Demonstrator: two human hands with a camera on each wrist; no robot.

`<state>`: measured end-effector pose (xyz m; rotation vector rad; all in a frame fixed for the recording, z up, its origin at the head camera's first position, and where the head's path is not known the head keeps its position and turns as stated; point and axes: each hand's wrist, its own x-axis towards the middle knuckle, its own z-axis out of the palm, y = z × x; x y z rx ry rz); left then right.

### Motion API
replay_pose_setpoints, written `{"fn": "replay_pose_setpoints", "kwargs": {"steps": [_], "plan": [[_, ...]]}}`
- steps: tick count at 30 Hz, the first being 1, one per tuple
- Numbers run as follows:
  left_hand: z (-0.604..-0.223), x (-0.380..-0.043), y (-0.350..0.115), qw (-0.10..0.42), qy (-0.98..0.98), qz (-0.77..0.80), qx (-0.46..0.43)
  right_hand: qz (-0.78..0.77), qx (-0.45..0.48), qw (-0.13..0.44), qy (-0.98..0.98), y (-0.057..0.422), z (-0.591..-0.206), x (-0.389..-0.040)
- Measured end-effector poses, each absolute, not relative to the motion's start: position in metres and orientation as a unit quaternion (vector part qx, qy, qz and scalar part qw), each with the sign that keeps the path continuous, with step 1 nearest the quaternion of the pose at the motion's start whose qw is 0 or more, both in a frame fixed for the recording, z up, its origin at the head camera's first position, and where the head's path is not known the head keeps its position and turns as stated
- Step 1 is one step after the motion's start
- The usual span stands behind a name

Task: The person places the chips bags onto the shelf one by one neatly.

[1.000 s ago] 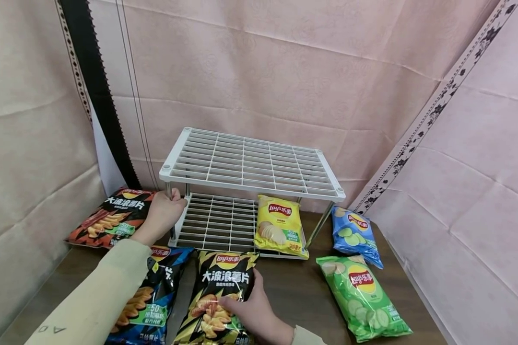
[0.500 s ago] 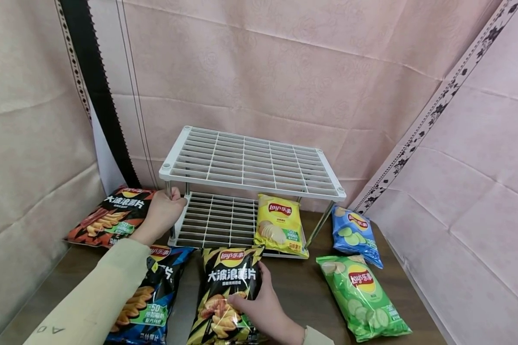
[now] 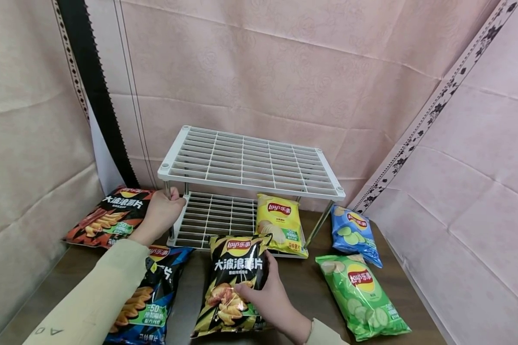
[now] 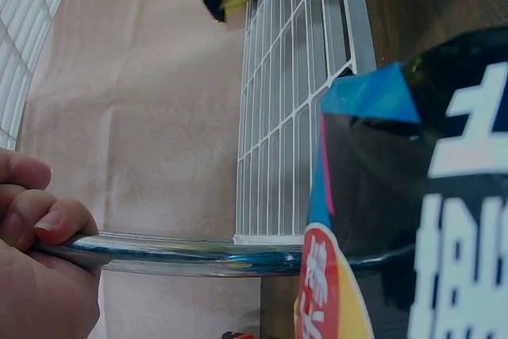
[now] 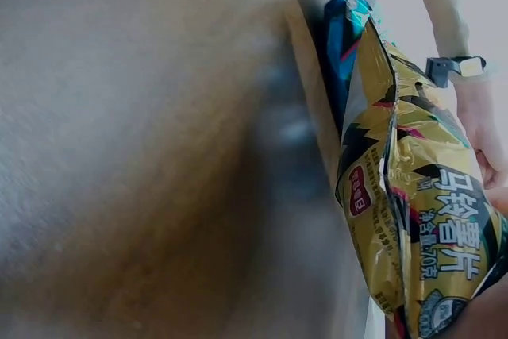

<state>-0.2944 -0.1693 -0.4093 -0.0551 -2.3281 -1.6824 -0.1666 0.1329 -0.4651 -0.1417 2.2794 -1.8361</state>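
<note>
In the head view my left hand point(image 3: 161, 212) grips the front left metal post of a white two-tier rack point(image 3: 250, 185). The left wrist view shows my fingers curled round that shiny post point(image 4: 182, 256). My right hand point(image 3: 276, 299) holds a black-and-gold Lay's chip bag point(image 3: 233, 273) by its right side, thumb across the front. This bag stands tilted up before the lower shelf point(image 3: 217, 218), its top overlapping the shelf's front edge. A yellow chip bag point(image 3: 278, 223) leans upright at the right end of the lower shelf. The right wrist view shows the held bag's back point(image 5: 397, 188).
A red-and-black chip bag point(image 3: 112, 215) lies left of the rack, and a blue-and-black one point(image 3: 148, 306) lies partly beneath my left forearm. On the right are a blue bag point(image 3: 355, 235) and a green bag point(image 3: 364, 299). Pink cloth point(image 3: 267, 72) surrounds the brown table point(image 3: 311, 282).
My right hand has lifted the black-and-gold chip bag and carried it forward and slightly right, toward the lower shelf. My left hand stays on the post.
</note>
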Motion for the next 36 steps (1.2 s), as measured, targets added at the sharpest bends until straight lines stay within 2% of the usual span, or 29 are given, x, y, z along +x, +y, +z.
{"fn": "replay_pose_setpoints", "kwargs": {"steps": [9,19,25,36], "plan": [[-0.410,-0.294,-0.170,0.136,-0.804,-0.579,-0.024,-0.630,-0.048,0.085,0.771,0.137,-0.454,-0.178],[-0.412,-0.296,-0.170,0.142,-0.804,-0.577,-0.021,-0.567,-0.020,0.019,0.823,0.143,-0.440,-0.194],[-0.410,-0.294,-0.171,0.139,-0.804,-0.578,-0.025,-0.577,-0.023,0.018,0.816,0.141,-0.418,-0.201],[-0.412,-0.296,-0.171,0.144,-0.806,-0.574,-0.025,-0.551,-0.025,-0.031,0.834,0.144,-0.411,-0.249]]}}
